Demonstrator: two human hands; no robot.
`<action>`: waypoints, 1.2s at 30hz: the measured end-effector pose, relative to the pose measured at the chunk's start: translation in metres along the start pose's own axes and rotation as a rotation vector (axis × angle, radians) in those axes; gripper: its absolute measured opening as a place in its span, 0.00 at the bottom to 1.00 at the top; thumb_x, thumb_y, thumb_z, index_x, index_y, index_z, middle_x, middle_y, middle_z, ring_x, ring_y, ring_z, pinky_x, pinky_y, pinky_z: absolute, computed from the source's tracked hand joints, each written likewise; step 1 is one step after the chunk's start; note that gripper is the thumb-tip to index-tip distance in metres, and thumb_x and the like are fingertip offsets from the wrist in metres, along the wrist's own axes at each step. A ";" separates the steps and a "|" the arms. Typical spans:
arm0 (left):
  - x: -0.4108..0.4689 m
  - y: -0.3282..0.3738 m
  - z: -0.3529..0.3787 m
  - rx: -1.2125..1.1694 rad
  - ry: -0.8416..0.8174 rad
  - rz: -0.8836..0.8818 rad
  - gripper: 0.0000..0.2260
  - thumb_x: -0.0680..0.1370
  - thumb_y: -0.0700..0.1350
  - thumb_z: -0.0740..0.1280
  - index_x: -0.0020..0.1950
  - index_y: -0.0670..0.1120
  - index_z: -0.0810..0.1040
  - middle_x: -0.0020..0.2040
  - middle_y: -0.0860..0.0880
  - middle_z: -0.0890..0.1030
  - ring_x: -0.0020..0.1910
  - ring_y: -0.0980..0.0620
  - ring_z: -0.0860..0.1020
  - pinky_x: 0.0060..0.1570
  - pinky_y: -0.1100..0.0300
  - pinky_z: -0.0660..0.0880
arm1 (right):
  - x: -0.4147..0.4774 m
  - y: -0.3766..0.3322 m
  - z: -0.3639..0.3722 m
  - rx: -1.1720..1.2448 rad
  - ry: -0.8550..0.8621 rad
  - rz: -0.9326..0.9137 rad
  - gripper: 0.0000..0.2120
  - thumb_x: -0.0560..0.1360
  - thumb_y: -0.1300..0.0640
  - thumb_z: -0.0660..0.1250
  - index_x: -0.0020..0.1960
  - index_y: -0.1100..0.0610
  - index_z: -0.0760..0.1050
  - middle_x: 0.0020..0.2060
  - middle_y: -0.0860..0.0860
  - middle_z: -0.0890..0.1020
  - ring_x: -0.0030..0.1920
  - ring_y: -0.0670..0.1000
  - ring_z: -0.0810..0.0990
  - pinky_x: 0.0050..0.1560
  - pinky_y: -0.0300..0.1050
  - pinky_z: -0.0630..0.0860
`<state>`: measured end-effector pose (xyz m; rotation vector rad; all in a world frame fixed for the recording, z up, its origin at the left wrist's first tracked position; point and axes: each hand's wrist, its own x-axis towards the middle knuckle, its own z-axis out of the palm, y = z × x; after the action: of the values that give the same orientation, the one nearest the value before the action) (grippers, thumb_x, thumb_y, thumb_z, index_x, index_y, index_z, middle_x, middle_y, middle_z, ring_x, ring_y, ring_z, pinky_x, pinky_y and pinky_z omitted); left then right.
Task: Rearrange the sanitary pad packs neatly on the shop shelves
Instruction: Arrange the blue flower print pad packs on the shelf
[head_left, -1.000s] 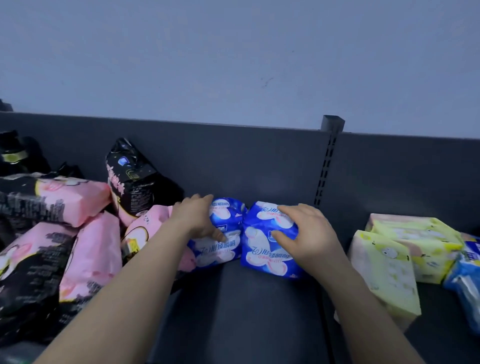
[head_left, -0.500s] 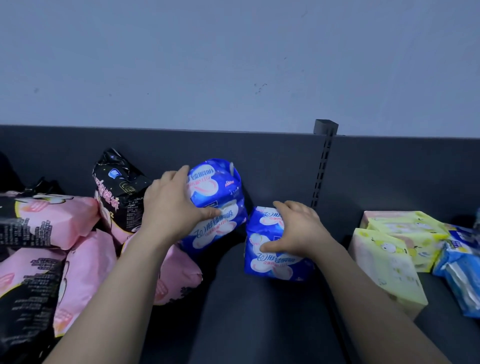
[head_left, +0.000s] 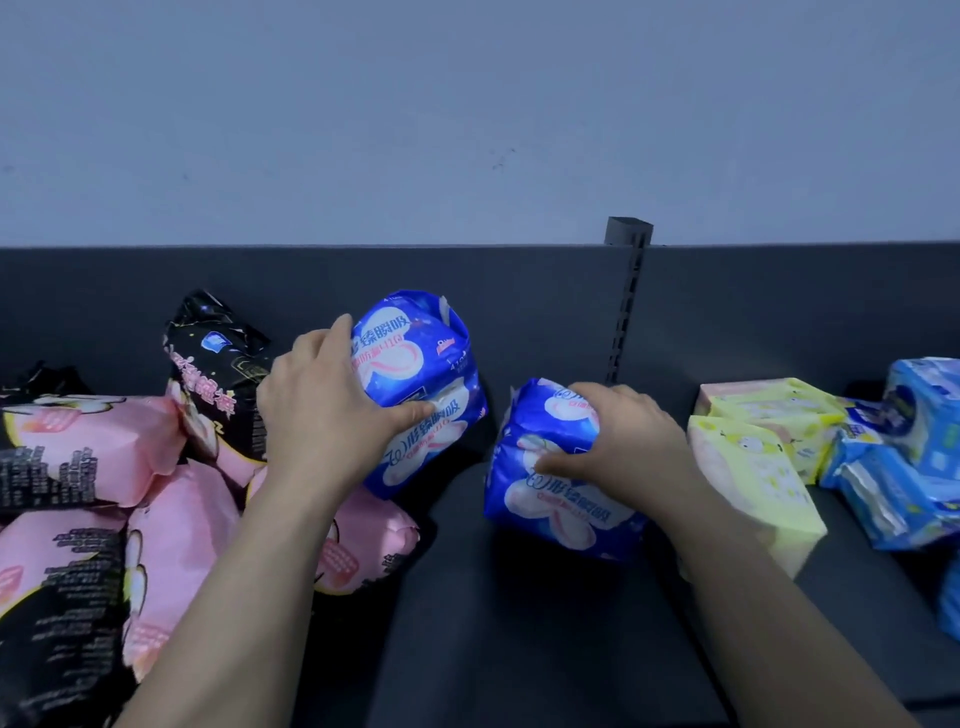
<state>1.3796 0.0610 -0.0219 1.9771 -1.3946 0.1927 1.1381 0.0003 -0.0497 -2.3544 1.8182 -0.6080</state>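
Left grip (head_left: 322, 415) holds one blue pad pack (head_left: 415, 358), now raised; right grip (head_left: 623, 447) still clasps the second pack (head_left: 550, 512) on the shelf (head_left: 519, 649).

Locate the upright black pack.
Head view, left side: the black pack stands at the back panel, behind the pink packs, just left of the left hand.

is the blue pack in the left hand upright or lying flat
Upright, tilted slightly: left hand grips the blue pack, its crimped end pointing upward.
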 end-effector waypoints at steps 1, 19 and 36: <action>-0.002 0.001 0.002 0.007 -0.010 0.015 0.49 0.59 0.67 0.76 0.75 0.49 0.63 0.69 0.44 0.70 0.65 0.39 0.69 0.64 0.46 0.65 | -0.009 0.000 -0.006 0.002 0.028 0.008 0.34 0.59 0.30 0.71 0.61 0.40 0.69 0.53 0.46 0.75 0.56 0.53 0.72 0.51 0.47 0.68; -0.098 0.139 0.001 -0.212 -0.281 0.323 0.50 0.58 0.69 0.74 0.75 0.52 0.63 0.70 0.48 0.69 0.67 0.44 0.68 0.64 0.47 0.64 | -0.191 0.102 -0.120 -0.095 0.226 0.313 0.38 0.56 0.30 0.71 0.63 0.40 0.70 0.55 0.46 0.77 0.58 0.52 0.74 0.53 0.48 0.71; -0.324 0.410 0.066 -0.386 -0.614 0.638 0.50 0.59 0.69 0.75 0.75 0.51 0.62 0.70 0.47 0.69 0.69 0.44 0.66 0.67 0.49 0.63 | -0.432 0.307 -0.246 -0.284 0.277 0.738 0.38 0.60 0.33 0.73 0.66 0.42 0.68 0.57 0.47 0.76 0.58 0.53 0.72 0.52 0.46 0.66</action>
<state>0.8713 0.1980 -0.0436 1.2603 -2.2316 -0.4098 0.6802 0.3631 -0.0297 -1.5550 2.8196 -0.6089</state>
